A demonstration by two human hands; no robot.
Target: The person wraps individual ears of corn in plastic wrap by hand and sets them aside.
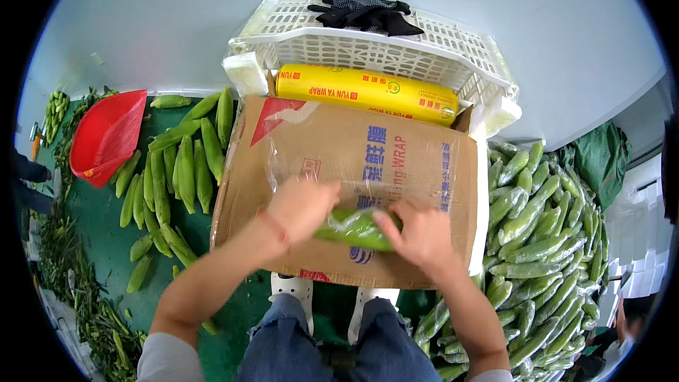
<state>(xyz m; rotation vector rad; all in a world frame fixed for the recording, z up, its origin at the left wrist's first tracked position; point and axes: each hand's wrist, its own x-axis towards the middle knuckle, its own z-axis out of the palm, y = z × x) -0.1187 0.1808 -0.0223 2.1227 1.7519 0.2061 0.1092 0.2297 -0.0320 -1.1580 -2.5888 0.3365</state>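
A green ear of corn in its husk [356, 233] lies crosswise on a cardboard box [329, 154], with clear plastic film [408, 180] around it and spread beyond it. My left hand [303, 207], slightly blurred, is at the corn's left end with its fingers bent at the film; whether it grips is unclear. My right hand [419, 231] holds the corn's right end, thumb on top. Behind the box's top lies a yellow roll of cling film [366, 90], in front of a white plastic crate [371, 50].
Unwrapped ears [185, 175] and a red plastic scoop [106, 138] lie on the green floor at left, beside leafy scraps [69, 260]. Film-wrapped ears [546, 254] are heaped at right. Black gloves [366, 13] rest on the crate. Other people show partly at both edges.
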